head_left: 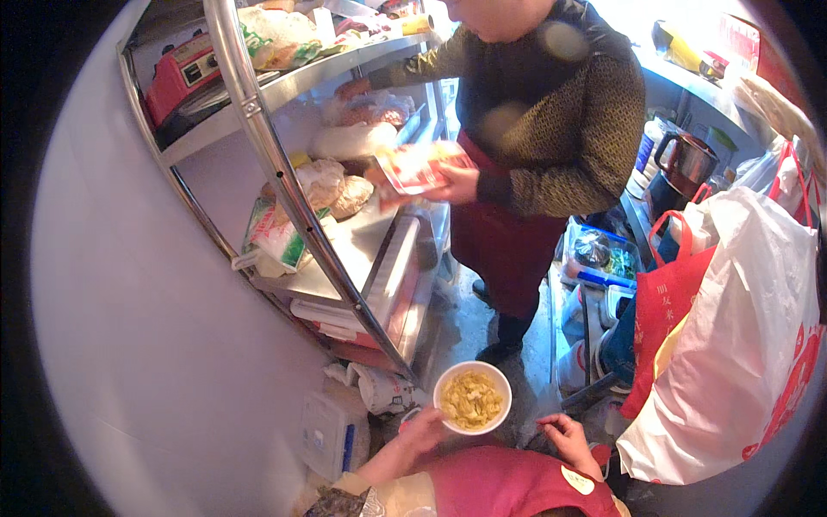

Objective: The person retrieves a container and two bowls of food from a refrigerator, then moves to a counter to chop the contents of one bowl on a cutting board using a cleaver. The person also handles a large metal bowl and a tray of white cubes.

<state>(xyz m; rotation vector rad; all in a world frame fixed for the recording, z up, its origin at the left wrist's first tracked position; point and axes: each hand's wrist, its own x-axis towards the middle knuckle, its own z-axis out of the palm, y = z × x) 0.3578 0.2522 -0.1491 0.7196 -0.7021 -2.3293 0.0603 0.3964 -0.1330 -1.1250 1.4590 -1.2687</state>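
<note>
A round white bowl (439,381) filled with yellowish food pieces (471,399) is low in the centre of the picture. My left hand (429,428) grips its left rim, with the fingers partly hidden by the bowl. To the right of the bowl, apart from it, is my right hand (563,434), fingers a little bent and nothing seen in them. A red apron covers my front below both hands. Ahead, a co-worker in a dark patterned top holds a red and white packet (425,167) in one hand and reaches onto a shelf with the other.
At the left stands a metal shelf rack (284,161) with bags and a red appliance (184,74). The co-worker stands in the aisle. Large white (743,336) and red (672,304) bags hang at the right, near a metal jug (691,165). A lidded plastic box (325,432) is at lower left.
</note>
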